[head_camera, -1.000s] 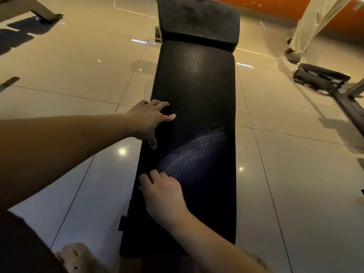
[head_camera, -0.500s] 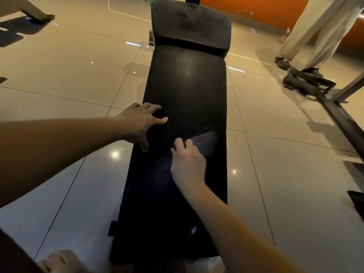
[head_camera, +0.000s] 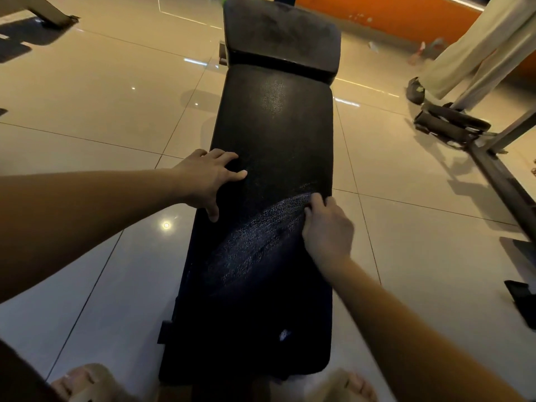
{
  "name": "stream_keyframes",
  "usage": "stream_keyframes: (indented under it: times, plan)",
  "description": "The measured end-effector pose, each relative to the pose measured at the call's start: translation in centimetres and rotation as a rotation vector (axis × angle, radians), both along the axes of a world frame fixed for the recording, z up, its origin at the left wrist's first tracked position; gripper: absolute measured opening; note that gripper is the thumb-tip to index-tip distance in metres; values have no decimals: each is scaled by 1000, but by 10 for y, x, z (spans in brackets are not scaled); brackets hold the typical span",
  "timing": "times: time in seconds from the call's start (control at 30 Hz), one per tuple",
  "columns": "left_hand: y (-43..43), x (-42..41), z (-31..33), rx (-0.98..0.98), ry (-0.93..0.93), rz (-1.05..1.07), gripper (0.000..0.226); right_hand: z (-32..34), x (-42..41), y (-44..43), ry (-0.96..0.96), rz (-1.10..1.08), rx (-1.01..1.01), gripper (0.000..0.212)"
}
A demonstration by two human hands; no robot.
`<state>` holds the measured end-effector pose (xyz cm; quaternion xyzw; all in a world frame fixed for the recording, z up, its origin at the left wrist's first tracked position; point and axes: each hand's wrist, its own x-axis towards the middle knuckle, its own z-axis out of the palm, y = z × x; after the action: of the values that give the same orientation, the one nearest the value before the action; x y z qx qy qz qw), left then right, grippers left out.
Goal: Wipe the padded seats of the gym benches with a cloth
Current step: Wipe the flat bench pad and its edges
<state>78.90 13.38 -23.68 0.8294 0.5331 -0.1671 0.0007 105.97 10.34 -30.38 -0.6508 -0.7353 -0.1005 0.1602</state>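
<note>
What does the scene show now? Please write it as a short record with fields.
bench pad: black, long, runs away from the camera
left hand: fingers spread, rests on the pad's left edge
right hand: fingers curled, on the pad near its right edge
cloth: too dark to tell apart
streak: pale, diagonal, across the pad up to the right hand
far pad: shorter, at the far end

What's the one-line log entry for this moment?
left hand: spread on black padded bench seat, left edge | right hand: curled at right edge, cloth not discernible | pale streak across pad
</note>
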Motion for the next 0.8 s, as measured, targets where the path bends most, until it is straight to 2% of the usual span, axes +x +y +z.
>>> stream_keyframes:
  times: [0.1, 0.17, 0.27, 0.33, 0.4, 0.5, 0.57, 0.63, 0.7, 0.8]
  plan:
    - [-1, 0, 0, 5, 7, 8, 122, -23, -61, -43, 72, 70, -32, 17]
    - [0, 1, 2, -9, 10, 10, 123, -41, -96, -84, 99, 294, -54, 25]
    - [-1, 2, 2, -6, 5, 9, 123, -49, -99, -136, -52, 654, -204, 35]
    - [0, 1, 1, -3, 0, 9, 123, -44, -72, -125, -107, 751, -174, 32]
    - [0, 0, 1, 0, -3, 5, 122, -34, -38, -88, -131, 668, -134, 28]
    - [0, 1, 0, -4, -16, 11, 122, -6, 12, -12, -116, 300, -28, 14]
    - [0, 0, -1, -2, -20, 19, 122, 6, 17, 16, -87, 107, -15, 16]
    - [1, -1, -1, -4, -28, 14, 122, 6, -9, 15, -23, 17, -23, 16]
    - [0, 0, -1, -2, -29, 15, 121, -10, -49, -13, -3, 54, -50, 18]
    - [0, 1, 1, -2, -11, 14, 122, -41, -104, -90, 18, 367, -108, 37]
